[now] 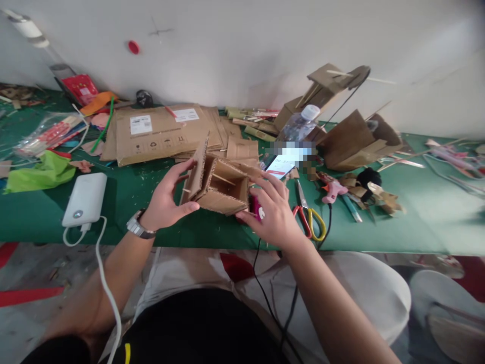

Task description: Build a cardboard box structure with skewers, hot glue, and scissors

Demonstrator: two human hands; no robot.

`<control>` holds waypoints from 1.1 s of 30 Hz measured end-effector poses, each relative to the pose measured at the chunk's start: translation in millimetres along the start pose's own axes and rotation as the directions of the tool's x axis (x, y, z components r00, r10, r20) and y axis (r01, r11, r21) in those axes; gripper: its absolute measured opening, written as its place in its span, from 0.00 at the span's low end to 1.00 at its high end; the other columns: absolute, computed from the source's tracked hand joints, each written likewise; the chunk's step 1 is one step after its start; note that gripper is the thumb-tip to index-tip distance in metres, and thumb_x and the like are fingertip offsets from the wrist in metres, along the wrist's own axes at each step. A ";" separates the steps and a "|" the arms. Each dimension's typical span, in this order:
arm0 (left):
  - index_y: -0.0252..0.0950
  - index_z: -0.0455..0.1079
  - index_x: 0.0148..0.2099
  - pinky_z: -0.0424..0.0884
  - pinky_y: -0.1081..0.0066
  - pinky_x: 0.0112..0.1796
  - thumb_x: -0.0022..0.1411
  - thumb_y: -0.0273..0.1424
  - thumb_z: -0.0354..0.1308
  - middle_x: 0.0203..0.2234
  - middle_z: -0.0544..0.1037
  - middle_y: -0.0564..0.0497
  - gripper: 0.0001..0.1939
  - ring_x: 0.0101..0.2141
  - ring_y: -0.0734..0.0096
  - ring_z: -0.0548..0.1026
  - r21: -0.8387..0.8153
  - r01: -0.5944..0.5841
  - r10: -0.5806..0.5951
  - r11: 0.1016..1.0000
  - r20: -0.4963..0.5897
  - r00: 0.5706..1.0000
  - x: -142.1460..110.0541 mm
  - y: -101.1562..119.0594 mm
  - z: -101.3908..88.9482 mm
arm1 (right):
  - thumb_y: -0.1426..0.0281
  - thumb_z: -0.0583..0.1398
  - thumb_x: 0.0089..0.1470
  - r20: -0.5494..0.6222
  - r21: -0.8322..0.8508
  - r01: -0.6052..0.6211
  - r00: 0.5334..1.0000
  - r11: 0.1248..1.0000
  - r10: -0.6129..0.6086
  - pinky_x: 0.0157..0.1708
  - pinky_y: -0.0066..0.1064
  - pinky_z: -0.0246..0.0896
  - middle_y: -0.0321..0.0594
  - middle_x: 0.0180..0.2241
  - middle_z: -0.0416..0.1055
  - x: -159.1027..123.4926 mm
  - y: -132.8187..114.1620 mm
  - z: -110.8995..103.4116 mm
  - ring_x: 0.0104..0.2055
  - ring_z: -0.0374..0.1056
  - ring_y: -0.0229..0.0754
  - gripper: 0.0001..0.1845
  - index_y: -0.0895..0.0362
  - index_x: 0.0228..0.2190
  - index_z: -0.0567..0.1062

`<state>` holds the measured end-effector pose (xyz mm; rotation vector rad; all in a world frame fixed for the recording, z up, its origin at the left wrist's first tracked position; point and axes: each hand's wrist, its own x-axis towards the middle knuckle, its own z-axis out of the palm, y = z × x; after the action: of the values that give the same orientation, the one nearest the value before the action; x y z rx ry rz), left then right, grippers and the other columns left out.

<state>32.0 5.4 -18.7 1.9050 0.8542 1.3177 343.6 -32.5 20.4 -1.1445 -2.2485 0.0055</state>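
A small open-topped cardboard box [227,201] is held between my hands over the green table, its opening tilted toward me. A thin stick crosses its inside, and a loose-edged cardboard panel [199,172] stands at its left side. My left hand [166,194], with a watch on the wrist, grips the left panel between thumb and fingers. Along the box's right wall lie the fingers and thumb of my right hand [273,210]. A magenta object [258,208] shows partly behind that hand; its kind is hidden.
Scissors [308,217] and a pink glue gun [334,188] lie to the right, near a phone [282,164] and a plastic bottle [299,126]. A white power bank [84,199] with a cable sits left. Flattened cardboard [159,136] and cardboard constructions [352,141] line the back.
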 end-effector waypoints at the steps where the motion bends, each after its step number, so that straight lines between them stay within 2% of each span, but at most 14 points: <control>1: 0.47 0.59 0.77 0.70 0.40 0.67 0.61 0.53 0.72 0.71 0.67 0.37 0.49 0.71 0.38 0.67 0.013 -0.007 0.007 1.000 -0.002 1.000 2.3 0.2 -0.1 | 0.50 0.65 0.65 0.031 0.003 -0.005 0.999 1.000 0.005 0.65 0.62 0.60 0.58 0.61 0.74 0.8 2.7 0.4 0.71 0.60 0.69 0.25 0.56 0.53 0.74; 6: 0.47 0.62 0.76 0.77 0.43 0.62 0.62 0.48 0.73 0.67 0.70 0.38 0.45 0.66 0.42 0.72 0.071 -0.005 0.005 0.997 -0.006 1.000 9.8 0.0 -1.1 | 0.44 0.64 0.63 0.161 0.051 -0.085 0.984 0.995 0.075 0.61 0.58 0.62 0.61 0.59 0.77 3.5 10.3 4.6 0.64 0.70 0.67 0.34 0.58 0.56 0.71; 8: 0.47 0.64 0.75 0.77 0.42 0.62 0.61 0.48 0.74 0.68 0.70 0.38 0.44 0.66 0.41 0.71 0.091 -0.005 0.005 0.996 -0.005 1.000 10.6 -0.2 -1.5 | 0.44 0.64 0.63 0.199 0.038 -0.102 0.976 0.994 0.093 0.60 0.57 0.60 0.59 0.56 0.79 4.6 8.6 5.2 0.60 0.73 0.66 0.32 0.57 0.53 0.72; 11: 0.46 0.67 0.72 0.77 0.42 0.61 0.61 0.49 0.74 0.67 0.71 0.38 0.42 0.66 0.41 0.72 0.111 -0.004 0.005 0.994 -0.011 1.000 11.1 0.9 -3.1 | 0.48 0.64 0.66 0.258 -0.003 -0.104 0.961 0.995 0.101 0.60 0.57 0.58 0.55 0.46 0.82 8.3 3.1 2.9 0.52 0.77 0.64 0.26 0.57 0.48 0.72; 13: 0.45 0.69 0.71 0.79 0.44 0.60 0.61 0.48 0.74 0.66 0.72 0.38 0.40 0.65 0.42 0.73 0.106 -0.005 0.007 0.994 -0.012 1.000 11.6 3.0 -4.7 | 0.50 0.64 0.66 0.275 -0.019 -0.101 0.956 0.995 0.102 0.59 0.56 0.59 0.54 0.43 0.82 12.4 -0.8 0.2 0.50 0.78 0.64 0.25 0.57 0.49 0.72; 19: 0.45 0.70 0.70 0.79 0.50 0.59 0.61 0.47 0.74 0.65 0.73 0.39 0.39 0.65 0.45 0.73 0.029 -0.010 0.011 1.000 -0.020 1.000 10.3 6.6 -10.1 | 0.54 0.65 0.67 0.252 0.016 -0.053 0.967 0.998 0.048 0.60 0.56 0.59 0.57 0.50 0.81 24.6 -8.4 -5.3 0.57 0.77 0.65 0.26 0.58 0.55 0.70; 24: 0.45 0.65 0.74 0.77 0.48 0.61 0.69 0.57 0.62 0.68 0.72 0.38 0.40 0.64 0.46 0.74 -0.196 0.035 -0.039 0.980 -0.016 0.999 4.7 -5.7 -18.8 | 0.55 0.65 0.68 0.204 0.085 -0.027 0.979 0.996 0.009 0.60 0.54 0.62 0.53 0.51 0.82 28.2 -9.9 -8.1 0.59 0.76 0.62 0.24 0.57 0.56 0.71; 29: 0.47 0.66 0.73 0.77 0.48 0.62 0.64 0.49 0.71 0.71 0.69 0.39 0.40 0.68 0.44 0.71 -0.152 0.058 -0.044 0.987 0.094 0.995 5.9 -11.0 -26.7 | 0.57 0.66 0.67 0.174 0.118 -0.017 0.985 0.993 -0.003 0.59 0.53 0.66 0.53 0.52 0.82 31.5 -10.5 -7.0 0.59 0.76 0.61 0.23 0.57 0.55 0.72; 33: 0.45 0.68 0.71 0.78 0.47 0.61 0.63 0.47 0.73 0.69 0.71 0.38 0.39 0.67 0.44 0.73 -0.147 0.047 -0.033 0.988 0.103 0.994 9.3 -11.3 -29.2 | 0.54 0.68 0.64 0.175 0.119 -0.015 0.985 0.993 -0.006 0.55 0.53 0.69 0.53 0.50 0.82 34.1 -13.6 -4.9 0.54 0.77 0.61 0.22 0.56 0.50 0.75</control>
<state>5.3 23.8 -15.1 1.8116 0.7195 1.2165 321.1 -17.2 45.6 -1.1227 -2.3627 0.2493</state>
